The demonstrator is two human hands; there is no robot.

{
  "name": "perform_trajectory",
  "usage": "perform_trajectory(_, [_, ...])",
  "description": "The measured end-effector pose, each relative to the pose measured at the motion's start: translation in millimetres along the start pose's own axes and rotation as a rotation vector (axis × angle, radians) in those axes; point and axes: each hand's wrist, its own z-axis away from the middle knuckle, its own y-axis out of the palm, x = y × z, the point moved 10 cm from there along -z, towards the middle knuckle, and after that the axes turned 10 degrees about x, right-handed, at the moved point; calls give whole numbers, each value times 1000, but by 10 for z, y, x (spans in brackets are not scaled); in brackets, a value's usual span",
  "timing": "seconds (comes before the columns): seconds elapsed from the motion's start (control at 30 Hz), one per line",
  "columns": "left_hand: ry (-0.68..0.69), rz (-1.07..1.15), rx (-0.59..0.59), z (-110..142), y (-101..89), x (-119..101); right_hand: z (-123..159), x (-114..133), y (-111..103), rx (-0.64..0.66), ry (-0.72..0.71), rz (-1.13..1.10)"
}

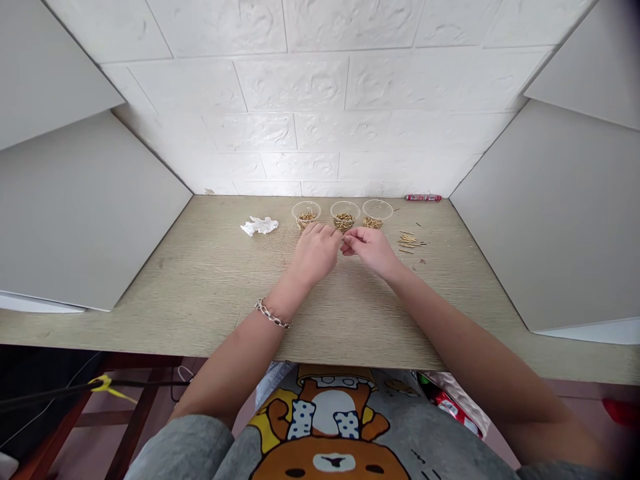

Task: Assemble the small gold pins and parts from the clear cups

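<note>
My left hand (318, 249) and my right hand (369, 248) meet fingertip to fingertip over the table, just in front of the cups. Both are closed in a pinch; whatever sits between the fingers is too small to make out. Three clear plastic cups stand in a row behind them: a left cup (306, 212), a middle cup (345, 212) and a right cup (378, 209), each holding small gold-coloured pieces. To the right of my right hand lies a loose pile of thin gold-coloured pins (408, 240).
A crumpled white tissue (259, 225) lies left of the cups on the wood-grain table (220, 287). By the wall rests a red tube-shaped packet (423, 197). Grey panels (100, 200) flank both sides, and a white brick-patterned wall (320, 87) closes the back.
</note>
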Motion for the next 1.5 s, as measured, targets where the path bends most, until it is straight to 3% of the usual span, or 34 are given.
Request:
perform_trajectory(0.17, [2,33,21,-10,10,25,13,-6,12,12,40,-30])
perform_trajectory(0.43, [-72,299,20,-35,19,224,-21,38,10,17,-144,-48])
perform_trajectory(0.6, [-78,342,26,-36,28,248,-18,30,7,9,-184,-39])
perform_trajectory(1.1, [-6,202,27,-45,66,133,141,279,-57,-144,-251,482])
perform_trajectory(1.5, [-15,370,-2,-38,47,192,182,380,-30,-112,-352,523])
